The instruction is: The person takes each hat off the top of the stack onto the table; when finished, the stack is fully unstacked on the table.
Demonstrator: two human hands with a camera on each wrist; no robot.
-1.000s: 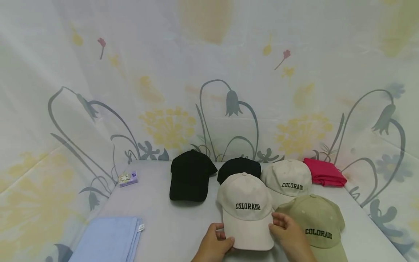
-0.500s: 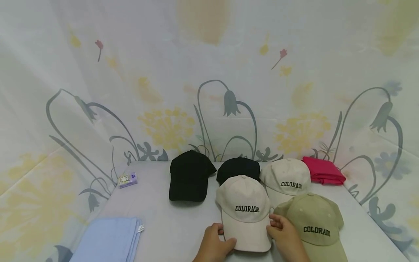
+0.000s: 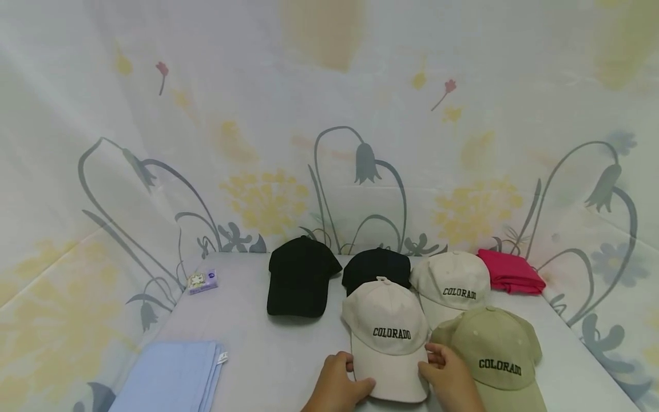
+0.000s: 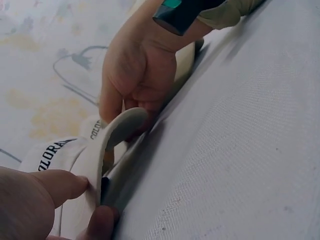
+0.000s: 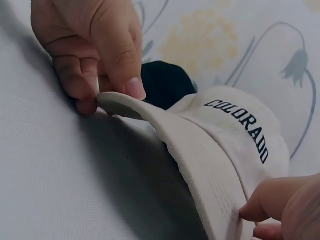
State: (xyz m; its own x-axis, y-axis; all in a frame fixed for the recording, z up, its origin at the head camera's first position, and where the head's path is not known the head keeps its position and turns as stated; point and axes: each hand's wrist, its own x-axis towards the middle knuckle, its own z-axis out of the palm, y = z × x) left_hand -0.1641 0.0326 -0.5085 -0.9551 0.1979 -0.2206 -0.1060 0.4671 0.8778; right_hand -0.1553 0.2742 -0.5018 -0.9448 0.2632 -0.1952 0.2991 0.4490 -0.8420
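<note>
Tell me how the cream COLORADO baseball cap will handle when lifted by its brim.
The cream cloth cap probably lifts lightly. Its brim keeps a curved shape where the left hand and right hand pinch it, so likely stiff. The crown looks soft and may sag or dent.

My head view looks down from above the cream cap (image 3: pixel 387 329); both wrist views sit close at its brim, facing each other.
</note>
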